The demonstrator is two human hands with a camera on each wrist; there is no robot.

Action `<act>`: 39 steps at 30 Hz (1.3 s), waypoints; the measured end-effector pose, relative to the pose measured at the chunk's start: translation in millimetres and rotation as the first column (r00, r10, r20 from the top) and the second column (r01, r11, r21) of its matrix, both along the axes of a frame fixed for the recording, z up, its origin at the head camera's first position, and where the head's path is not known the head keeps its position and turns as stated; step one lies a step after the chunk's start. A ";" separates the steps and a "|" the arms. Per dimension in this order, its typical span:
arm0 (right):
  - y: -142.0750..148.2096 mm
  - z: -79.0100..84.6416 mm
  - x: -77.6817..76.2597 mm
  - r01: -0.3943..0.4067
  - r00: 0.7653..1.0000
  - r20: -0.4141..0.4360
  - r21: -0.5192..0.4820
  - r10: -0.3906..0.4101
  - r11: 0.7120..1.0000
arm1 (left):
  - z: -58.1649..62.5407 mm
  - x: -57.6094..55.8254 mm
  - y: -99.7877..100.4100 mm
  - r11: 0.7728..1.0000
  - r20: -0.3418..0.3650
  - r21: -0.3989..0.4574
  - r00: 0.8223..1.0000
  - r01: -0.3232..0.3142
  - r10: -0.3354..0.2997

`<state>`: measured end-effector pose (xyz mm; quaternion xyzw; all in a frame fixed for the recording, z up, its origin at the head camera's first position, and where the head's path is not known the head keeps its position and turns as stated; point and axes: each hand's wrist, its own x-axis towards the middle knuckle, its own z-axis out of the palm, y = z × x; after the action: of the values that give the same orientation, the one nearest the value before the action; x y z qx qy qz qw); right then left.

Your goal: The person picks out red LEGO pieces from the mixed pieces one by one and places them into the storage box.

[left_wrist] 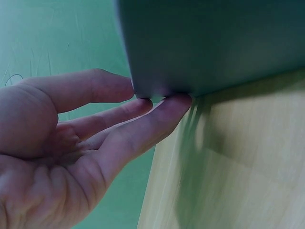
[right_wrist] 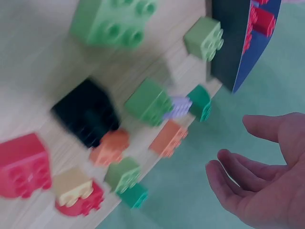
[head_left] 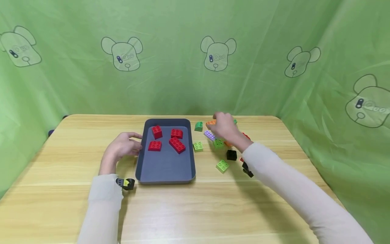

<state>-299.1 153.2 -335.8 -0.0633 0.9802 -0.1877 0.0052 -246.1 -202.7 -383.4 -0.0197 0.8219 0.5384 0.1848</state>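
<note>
A dark grey tray (head_left: 164,169) holds several red bricks, among them a long red brick (head_left: 177,145). My left hand (head_left: 124,146) is beside the tray's left wall, its fingertips touching the outside. In the left wrist view, the fingers (left_wrist: 90,88) reach the tray wall (left_wrist: 205,43) without curling round it. My right hand (head_left: 224,128) hovers over the loose bricks right of the tray. Nothing shows between its spread thumb and fingers (right_wrist: 228,191) in the right wrist view. Near it are an orange brick (head_left: 211,123), a purple brick (head_left: 209,135) and a green brick (head_left: 218,143).
Light green bricks lie nearer the tray, one of them by its wall (head_left: 198,146) and another in front (head_left: 222,166). A black brick (head_left: 231,155) sits under the right forearm. Red, yellow and orange bricks are partly hidden. Green curtains border the wooden table (head_left: 170,213).
</note>
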 end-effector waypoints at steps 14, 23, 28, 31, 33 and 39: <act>78.7 -7.6 -6.2 0.120 0.992 0.033 0.090 -0.123 0.989 | -0.2 1.1 -2.1 1.000 -0.008 0.007 1.000 0.005 -0.005; 107.6 -20.8 -3.3 0.152 0.985 0.067 0.075 -0.157 0.986 | 0.3 0.8 -2.2 1.000 -0.004 0.009 1.000 -0.002 0.002; 117.3 -30.9 -0.3 0.166 0.979 0.112 0.072 -0.173 0.984 | -0.4 -0.2 -0.5 1.000 0.000 0.002 1.000 -0.003 0.003; 120.6 -34.9 0.6 0.180 0.975 0.124 0.067 -0.187 0.981 | -0.6 -0.8 0.2 1.000 0.000 -0.005 1.000 -0.004 0.004; 121.9 -36.8 0.2 0.184 0.973 0.126 0.060 -0.191 0.981 | -0.6 -1.1 0.2 1.000 0.000 -0.006 1.000 -0.005 0.005; 123.0 -38.9 -1.6 0.173 0.975 0.135 0.045 -0.178 0.984 | -0.5 -1.2 -0.3 1.000 0.004 -0.004 1.000 -0.005 0.005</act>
<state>-300.7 276.2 -374.7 0.0368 0.9821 -0.1752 0.0578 -247.3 -203.0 -383.9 -0.0233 0.8227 0.5372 0.1847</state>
